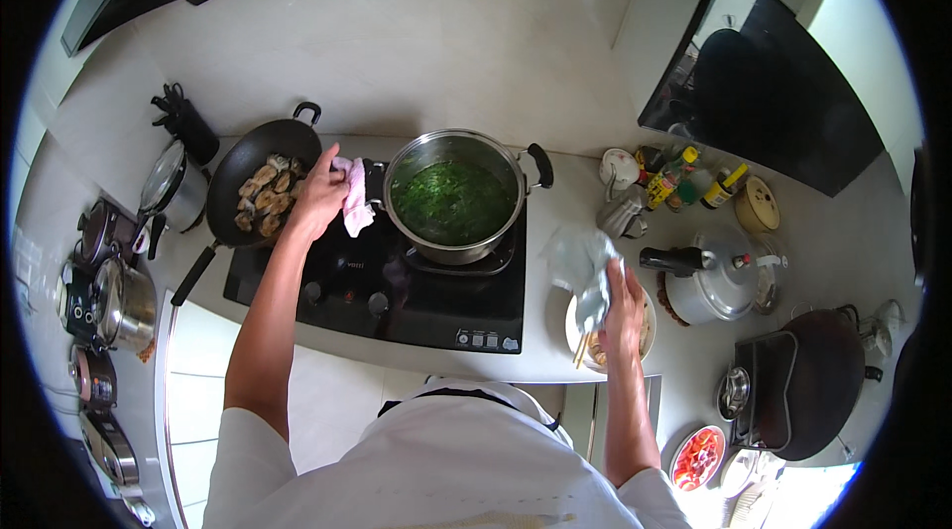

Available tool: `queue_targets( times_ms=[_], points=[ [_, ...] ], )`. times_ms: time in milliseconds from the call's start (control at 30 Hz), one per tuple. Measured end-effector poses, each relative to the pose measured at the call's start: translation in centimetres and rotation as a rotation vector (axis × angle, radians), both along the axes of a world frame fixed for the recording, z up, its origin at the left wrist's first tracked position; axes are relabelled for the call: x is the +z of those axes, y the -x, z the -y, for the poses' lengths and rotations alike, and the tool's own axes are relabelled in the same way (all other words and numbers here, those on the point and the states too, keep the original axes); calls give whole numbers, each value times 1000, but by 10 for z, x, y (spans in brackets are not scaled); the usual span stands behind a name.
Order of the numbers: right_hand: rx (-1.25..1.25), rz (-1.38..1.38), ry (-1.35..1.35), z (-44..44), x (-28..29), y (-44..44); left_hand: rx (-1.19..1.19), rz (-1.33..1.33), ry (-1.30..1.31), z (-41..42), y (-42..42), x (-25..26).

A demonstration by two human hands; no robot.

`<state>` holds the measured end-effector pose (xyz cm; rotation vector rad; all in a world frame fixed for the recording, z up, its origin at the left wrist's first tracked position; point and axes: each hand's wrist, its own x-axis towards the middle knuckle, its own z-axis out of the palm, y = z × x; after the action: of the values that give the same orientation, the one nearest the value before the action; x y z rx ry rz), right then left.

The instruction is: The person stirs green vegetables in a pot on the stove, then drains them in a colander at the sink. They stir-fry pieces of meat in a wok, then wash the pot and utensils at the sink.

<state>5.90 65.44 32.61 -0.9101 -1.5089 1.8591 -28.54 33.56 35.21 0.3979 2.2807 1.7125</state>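
Observation:
My left hand (323, 194) holds a pink cloth (357, 196) against the left handle of a steel pot (455, 252). Chopped leafy greens in liquid (454, 202) fill much of that pot, which stands on the right burner of the black cooktop (446, 313). In my right hand (626, 306) is a crumpled pale cloth (587, 269), slightly blurred, above a bowl (648, 339) with food and chopsticks (580, 352). To the left, browned food pieces (269, 194) lie in a dark wok (223, 187).
A pressure cooker (714, 283), a metal moka pot (622, 211) and several bottles (673, 176) stand right. Further down are a dark round pan (807, 388) and a bowl of cut red food (698, 458). A knife block (192, 129) and a lidded pot (172, 187) stand left.

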Motion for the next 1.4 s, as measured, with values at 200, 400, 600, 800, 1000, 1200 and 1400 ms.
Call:
queue_targets(
  times_ms=[200, 400, 600, 800, 1000, 1200, 1400],
  points=[
    [-239, -151, -426, -29, 38, 117, 163, -187, 78, 1, 8, -27],
    [205, 38, -992, -64, -20, 194, 272, 6, 19, -19, -12, -13],
    [366, 78, -330, -80, -31, 197, 85, 215, -115, -19, -15, -16],
    [389, 99, -539, -50, 1, 190, 31, 170, -116, -7, 10, -50],
    [151, 356, -566, -48, -13, 195, 18, 246, -226, -21, 8, -47],
    [149, 173, -231, -20, 0, 156, 20, 143, -206, -23, 9, -49],
    [-12, 26, -220, 12, -28, 71, -117, -45, -227, -29, -31, -18]
  ],
)
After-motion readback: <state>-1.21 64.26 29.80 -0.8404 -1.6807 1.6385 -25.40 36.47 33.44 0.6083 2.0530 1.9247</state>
